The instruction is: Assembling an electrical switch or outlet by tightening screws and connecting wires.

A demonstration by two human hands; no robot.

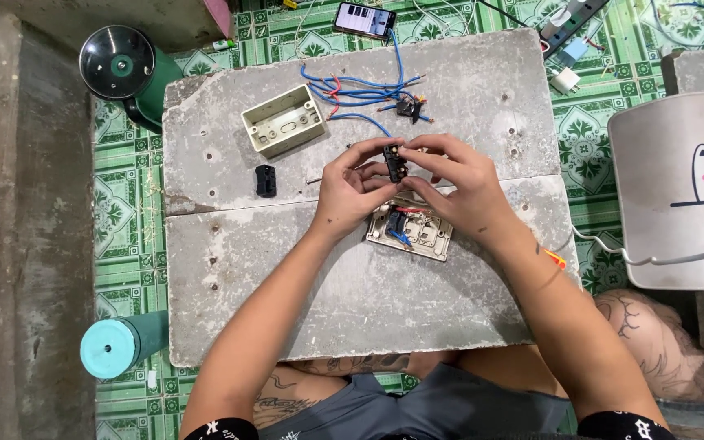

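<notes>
My left hand [350, 194] and my right hand [454, 178] meet over the middle of a grey concrete slab [287, 277]. Between the fingertips of both hands I hold a small black switch module [393, 162]. Just below my hands lies a beige switch plate [417, 231], face down, with red and blue wires on its back. A second black module [265, 180] lies on the slab to the left. A beige wall box [283, 121] stands open behind it. Loose blue and red wires [360, 88] with another small black part [409, 107] lie at the back.
A phone [364, 19] lies on the green patterned floor beyond the slab. A power strip [572, 20] and white plugs are at the back right. A dark round fan base [117, 63] stands at the left, a teal cylinder [112, 348] at the lower left, a white chair [682, 187] at the right.
</notes>
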